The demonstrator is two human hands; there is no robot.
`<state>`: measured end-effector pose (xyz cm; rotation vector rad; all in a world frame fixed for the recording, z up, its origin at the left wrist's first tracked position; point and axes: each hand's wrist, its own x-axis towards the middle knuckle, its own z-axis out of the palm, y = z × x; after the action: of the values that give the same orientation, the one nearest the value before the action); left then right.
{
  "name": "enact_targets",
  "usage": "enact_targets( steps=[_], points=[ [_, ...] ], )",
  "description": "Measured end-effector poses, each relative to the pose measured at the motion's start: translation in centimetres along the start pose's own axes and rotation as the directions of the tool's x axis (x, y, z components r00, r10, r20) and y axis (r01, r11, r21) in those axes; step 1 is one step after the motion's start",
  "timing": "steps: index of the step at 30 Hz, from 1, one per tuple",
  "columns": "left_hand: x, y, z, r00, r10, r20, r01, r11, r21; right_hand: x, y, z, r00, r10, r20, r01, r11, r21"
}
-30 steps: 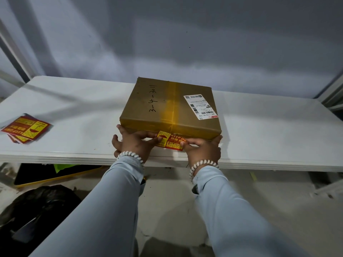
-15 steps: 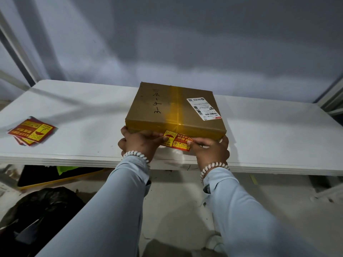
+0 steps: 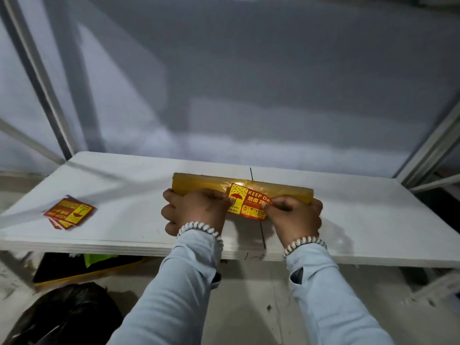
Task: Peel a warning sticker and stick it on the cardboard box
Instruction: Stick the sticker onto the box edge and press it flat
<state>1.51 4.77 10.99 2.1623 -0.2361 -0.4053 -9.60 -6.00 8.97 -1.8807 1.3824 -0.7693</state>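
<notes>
Sticker (image 3: 249, 204) lies lengthwise across box (image 3: 199, 186) near side, on table (image 3: 124, 175). Left hand (image 3: 196, 211) fingers pinch its left end, right hand (image 3: 293, 217) its right end; bottom edge hangs loose.

Packing area, white table (image 3: 124, 175), sticker stack (image 3: 69, 214)

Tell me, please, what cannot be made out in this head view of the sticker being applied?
- "KEEP DRY" sticker: end of its text hidden by the right hand.
- Cardboard box: top face out of sight, only its near side shows.
- Spare sticker stack: print too blurred.
</notes>
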Motion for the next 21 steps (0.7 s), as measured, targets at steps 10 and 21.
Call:
enact_targets(
  steps=[10, 21],
  points=[
    [-0.9, 2.5, -2.1, 0.993, 0.049, -0.104, -0.038, 0.994, 0.104, -0.1, -4.5, -2.5, 0.999, 0.036, -0.004, -0.036, 0.997, -0.075],
    [-0.5, 2.8, -0.1, 0.977, 0.032, -0.213, -0.018, 0.998, 0.067, 0.3, -5.2, -2.0, 0.997, 0.068, -0.023, -0.071, 0.988, -0.14]
  ],
)
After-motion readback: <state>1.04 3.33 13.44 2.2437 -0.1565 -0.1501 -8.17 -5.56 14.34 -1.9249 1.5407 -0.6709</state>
